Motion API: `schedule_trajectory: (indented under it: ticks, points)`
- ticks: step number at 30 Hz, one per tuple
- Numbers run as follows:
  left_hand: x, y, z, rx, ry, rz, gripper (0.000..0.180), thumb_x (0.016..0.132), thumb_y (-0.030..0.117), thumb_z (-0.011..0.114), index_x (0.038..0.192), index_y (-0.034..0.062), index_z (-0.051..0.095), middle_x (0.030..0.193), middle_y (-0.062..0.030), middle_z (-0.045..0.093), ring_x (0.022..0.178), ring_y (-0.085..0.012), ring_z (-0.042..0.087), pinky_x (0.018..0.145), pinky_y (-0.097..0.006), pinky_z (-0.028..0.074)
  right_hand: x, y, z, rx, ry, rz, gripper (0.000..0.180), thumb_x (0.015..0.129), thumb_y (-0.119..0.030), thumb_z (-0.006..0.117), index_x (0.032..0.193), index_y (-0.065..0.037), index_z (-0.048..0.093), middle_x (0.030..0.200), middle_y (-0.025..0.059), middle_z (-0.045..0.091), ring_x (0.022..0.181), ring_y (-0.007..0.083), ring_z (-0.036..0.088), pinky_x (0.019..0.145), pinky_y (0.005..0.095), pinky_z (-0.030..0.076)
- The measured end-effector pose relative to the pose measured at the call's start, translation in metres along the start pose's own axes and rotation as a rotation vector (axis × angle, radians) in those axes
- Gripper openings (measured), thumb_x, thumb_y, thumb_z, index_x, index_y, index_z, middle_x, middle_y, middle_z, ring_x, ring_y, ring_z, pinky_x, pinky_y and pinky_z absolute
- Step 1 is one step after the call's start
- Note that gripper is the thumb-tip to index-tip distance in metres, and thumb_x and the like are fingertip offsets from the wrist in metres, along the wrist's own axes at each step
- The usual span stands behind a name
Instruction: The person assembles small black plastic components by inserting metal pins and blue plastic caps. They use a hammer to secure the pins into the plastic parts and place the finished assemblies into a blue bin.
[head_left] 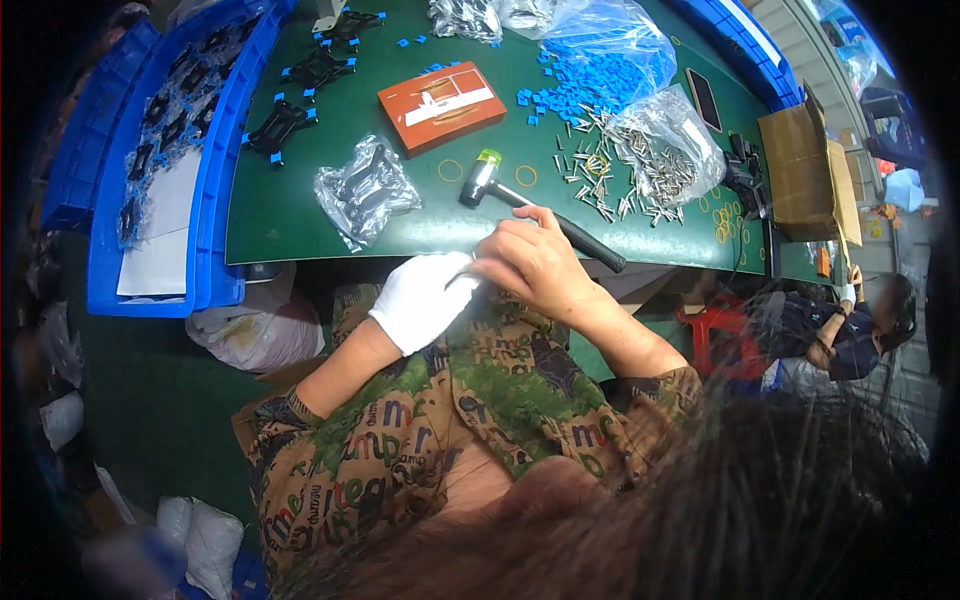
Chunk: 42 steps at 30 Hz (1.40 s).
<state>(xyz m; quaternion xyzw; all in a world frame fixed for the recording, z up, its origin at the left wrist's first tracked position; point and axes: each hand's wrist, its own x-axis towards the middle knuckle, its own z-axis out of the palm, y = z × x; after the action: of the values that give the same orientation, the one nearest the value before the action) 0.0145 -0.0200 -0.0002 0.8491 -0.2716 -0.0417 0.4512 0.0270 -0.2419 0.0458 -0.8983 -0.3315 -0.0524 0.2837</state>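
At the near edge of the green table, my left hand (425, 300), in a white glove, meets my bare right hand (535, 262). The fingers of both are closed and pressed together. Whatever lies between them is hidden. Just beyond my right hand lies a hammer (480, 182) with a yellow-green tip and a black handle (590, 245), which runs behind my fingers toward the right. A dark part in a clear plastic bag (370, 192) lies beyond my left hand. Farther back is a reddish-brown box (441, 106) with a torn white strip on top.
Blue clips (590, 82) and metal pins (600, 180) are heaped near clear bags. Black parts with blue corners (283, 128) lie at left, beside a blue crate (215, 215) of bagged parts. A phone (703, 100), rubber bands (728, 222) and a cardboard box (803, 170) are right. Another person (850, 330) works there.
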Motion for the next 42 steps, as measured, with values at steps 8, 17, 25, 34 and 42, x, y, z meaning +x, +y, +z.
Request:
schedule_trajectory:
  ticks: [8, 17, 25, 34, 42]
  points:
    - [-0.011, -0.015, -0.004, -0.485, -0.288, -0.232, 0.026, 0.102, 0.020, 0.058, 0.122, 0.0108, 0.072, 0.082, -0.0039, 0.067, 0.069, -0.0165, 0.065, 0.067, -0.031, 0.054, -0.002, 0.014, 0.008, -0.092, -0.012, -0.212, 0.029, 0.088, -0.012, 0.073, 0.116, -0.014, 0.068, 0.085, -0.0010, 0.058, 0.081, 0.0180, 0.063, 0.104, 0.0479, 0.044]
    - [-0.012, -0.010, -0.011, -0.340, -0.303, -0.009, 0.026, 0.103, 0.017, 0.054, 0.120, 0.0137, 0.073, 0.080, -0.0028, 0.066, 0.068, -0.0177, 0.066, 0.067, -0.031, 0.055, -0.012, 0.011, 0.018, -0.149, -0.060, -0.232, 0.034, 0.083, -0.010, 0.074, 0.116, -0.013, 0.070, 0.092, -0.0008, 0.065, 0.089, 0.0193, 0.067, 0.107, 0.0509, 0.043]
    - [-0.010, -0.002, -0.015, -0.501, -0.361, -0.230, 0.021, 0.105, 0.015, 0.060, 0.110, -0.0002, 0.074, 0.081, -0.0017, 0.064, 0.072, -0.0095, 0.058, 0.069, -0.026, 0.048, -0.016, 0.009, 0.022, -0.157, 0.094, -0.261, 0.027, 0.085, -0.012, 0.076, 0.111, -0.013, 0.069, 0.081, -0.0024, 0.058, 0.075, 0.0161, 0.062, 0.104, 0.0474, 0.047]
    - [-0.017, -0.012, -0.006, -0.369, -0.311, -0.058, 0.024, 0.104, 0.018, 0.054, 0.118, 0.0123, 0.073, 0.080, -0.0017, 0.065, 0.068, -0.0161, 0.063, 0.067, -0.030, 0.053, -0.021, 0.008, 0.032, -0.146, 0.053, -0.236, 0.031, 0.084, -0.007, 0.071, 0.115, -0.010, 0.069, 0.091, -0.0001, 0.066, 0.084, 0.0169, 0.067, 0.107, 0.0494, 0.044]
    - [-0.016, 0.002, -0.010, -0.507, -0.301, -0.281, 0.023, 0.105, 0.019, 0.058, 0.112, 0.0058, 0.076, 0.080, -0.0017, 0.065, 0.067, -0.0109, 0.059, 0.064, -0.028, 0.049, -0.024, 0.008, 0.040, -0.185, 0.104, -0.230, 0.031, 0.084, -0.007, 0.070, 0.115, -0.010, 0.069, 0.092, -0.0005, 0.064, 0.083, 0.0162, 0.065, 0.108, 0.0496, 0.043]
